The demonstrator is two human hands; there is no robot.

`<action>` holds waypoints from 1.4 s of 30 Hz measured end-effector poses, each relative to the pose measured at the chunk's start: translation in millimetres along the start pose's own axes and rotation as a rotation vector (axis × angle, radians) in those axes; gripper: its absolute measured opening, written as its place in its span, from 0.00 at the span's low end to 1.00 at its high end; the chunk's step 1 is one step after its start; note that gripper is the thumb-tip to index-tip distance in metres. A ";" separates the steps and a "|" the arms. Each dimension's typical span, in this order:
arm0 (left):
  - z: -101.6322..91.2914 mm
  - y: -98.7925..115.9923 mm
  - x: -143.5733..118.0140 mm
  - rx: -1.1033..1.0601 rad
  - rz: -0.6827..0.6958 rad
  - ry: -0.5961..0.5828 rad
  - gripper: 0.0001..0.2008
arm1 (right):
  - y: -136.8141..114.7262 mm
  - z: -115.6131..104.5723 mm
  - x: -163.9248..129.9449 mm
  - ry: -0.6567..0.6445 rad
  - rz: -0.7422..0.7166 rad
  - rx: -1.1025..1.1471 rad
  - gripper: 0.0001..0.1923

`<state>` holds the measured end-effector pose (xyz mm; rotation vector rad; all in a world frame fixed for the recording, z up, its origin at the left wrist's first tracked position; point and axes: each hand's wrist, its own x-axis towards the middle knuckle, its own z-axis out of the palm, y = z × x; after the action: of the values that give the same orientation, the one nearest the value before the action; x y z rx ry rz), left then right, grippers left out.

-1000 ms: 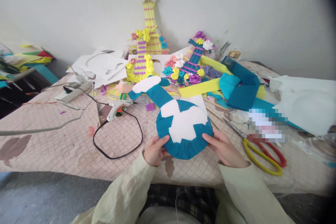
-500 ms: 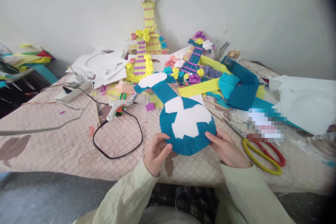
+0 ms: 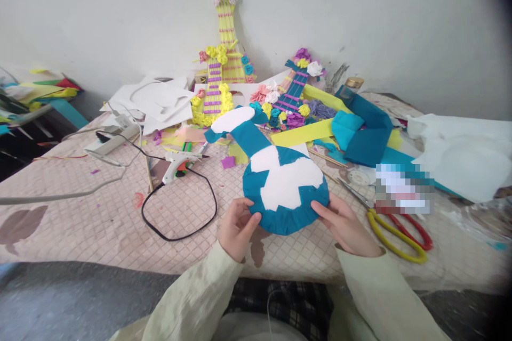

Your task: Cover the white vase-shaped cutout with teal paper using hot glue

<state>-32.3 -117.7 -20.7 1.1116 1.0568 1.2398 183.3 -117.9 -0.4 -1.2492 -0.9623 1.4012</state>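
Head view: L [image 3: 236,226] & R hand [image 3: 346,224] on guitar cutout [image 3: 286,186].

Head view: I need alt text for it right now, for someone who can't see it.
Two hands, left and right, hold the round lower edge of a teal-and-white guitar-shaped cutout over a cluttered craft table. A glue gun lies to its left, yellow and red scissors to its right, and flower-decorated paper guitars lean on the wall behind.

Left hand [image 3: 236,226] and right hand [image 3: 344,224] — forward, fingers pinching, sleeves cream.
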 end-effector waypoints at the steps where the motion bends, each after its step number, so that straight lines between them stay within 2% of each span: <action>1: 1.0 1.4 0.4 -0.037 -0.021 0.010 0.13 | 0.0 -0.1 -0.2 -0.001 -0.006 -0.008 0.27; 11: 1.9 -1.9 3.5 -0.261 -0.200 -0.008 0.24 | 7.3 -5.1 0.1 -0.014 -0.031 -0.029 0.27; 16: 2.8 -1.5 2.7 -0.250 -0.250 -0.057 0.25 | 6.8 -5.5 -3.2 0.008 0.007 0.032 0.29; 20: 6.8 2.0 1.2 -0.233 -0.293 -0.040 0.24 | 8.0 -7.0 -7.3 0.053 0.059 0.081 0.29; 31: 7.8 -7.8 0.5 -0.183 -0.297 -0.062 0.24 | 29.0 -24.0 -8.0 0.014 0.015 0.020 0.28; 37: 1.5 -5.0 4.9 -0.149 -0.265 -0.075 0.24 | 26.8 -17.3 -3.9 -0.021 -0.001 0.004 0.27; 42: 4.5 -3.0 8.7 -0.094 -0.206 -0.009 0.23 | 19.4 -9.4 4.7 0.076 -0.076 -0.010 0.32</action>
<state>-26.9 -109.2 -23.0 0.9118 1.0665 1.1073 189.6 -117.6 -21.5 -1.2517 -0.9560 1.2820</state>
